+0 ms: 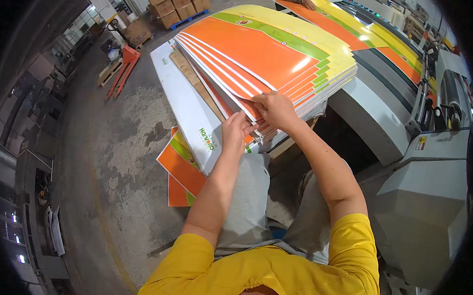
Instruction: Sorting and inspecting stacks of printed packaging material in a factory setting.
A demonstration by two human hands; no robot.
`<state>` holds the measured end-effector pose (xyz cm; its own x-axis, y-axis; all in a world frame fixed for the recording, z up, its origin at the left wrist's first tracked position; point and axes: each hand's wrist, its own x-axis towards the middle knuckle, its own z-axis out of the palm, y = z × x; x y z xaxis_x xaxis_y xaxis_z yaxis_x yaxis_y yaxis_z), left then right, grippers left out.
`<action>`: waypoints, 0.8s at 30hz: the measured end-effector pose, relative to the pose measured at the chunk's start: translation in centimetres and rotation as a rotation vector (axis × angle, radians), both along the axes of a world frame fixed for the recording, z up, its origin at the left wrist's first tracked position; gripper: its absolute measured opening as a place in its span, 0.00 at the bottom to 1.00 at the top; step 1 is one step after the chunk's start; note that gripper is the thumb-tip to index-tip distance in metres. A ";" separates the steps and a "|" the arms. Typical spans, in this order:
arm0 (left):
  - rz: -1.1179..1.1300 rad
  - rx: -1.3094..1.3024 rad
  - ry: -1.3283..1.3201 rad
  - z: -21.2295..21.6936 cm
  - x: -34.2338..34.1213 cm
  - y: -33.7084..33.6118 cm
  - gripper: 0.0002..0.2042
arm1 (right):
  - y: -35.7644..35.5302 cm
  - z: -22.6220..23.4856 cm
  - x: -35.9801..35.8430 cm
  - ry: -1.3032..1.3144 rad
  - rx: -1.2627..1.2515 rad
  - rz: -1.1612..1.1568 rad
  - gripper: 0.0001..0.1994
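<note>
Beside open floor [126,137], the right hand [274,108] pinches sheet edges [233,85]; the left hand [235,129] alongside, grip unclear

The left hand [233,130] and right hand [276,109] are side by side at the near corner of the stack of sheets [262,40]. A board [187,116] juts from under the stack's left edge; loose sheets [176,172] stick out below its near left edge. Right of the stack stands a machine [372,119], with more sheets [334,20] on its far part and another person's hand [308,3] at their far edge. Leftward on the floor [134,143] stands a pallet jack [127,69], with boxes [166,6] farther behind.
</note>
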<state>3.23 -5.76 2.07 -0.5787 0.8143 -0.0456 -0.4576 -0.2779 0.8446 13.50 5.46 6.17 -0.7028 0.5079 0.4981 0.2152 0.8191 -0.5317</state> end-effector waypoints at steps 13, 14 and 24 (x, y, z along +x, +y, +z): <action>-0.058 0.002 0.008 0.4 -0.3 -0.1 0.11 | -1.3 0.9 -1.0 -0.151 -0.120 -0.071 0.14; -0.041 -0.003 0.001 0.5 -0.3 -0.1 0.11 | -1.3 1.0 -1.1 -0.179 -0.234 -0.097 0.13; 0.013 -0.088 0.139 0.1 0.4 0.2 0.04 | 0.8 -0.7 0.3 0.081 0.544 0.134 0.08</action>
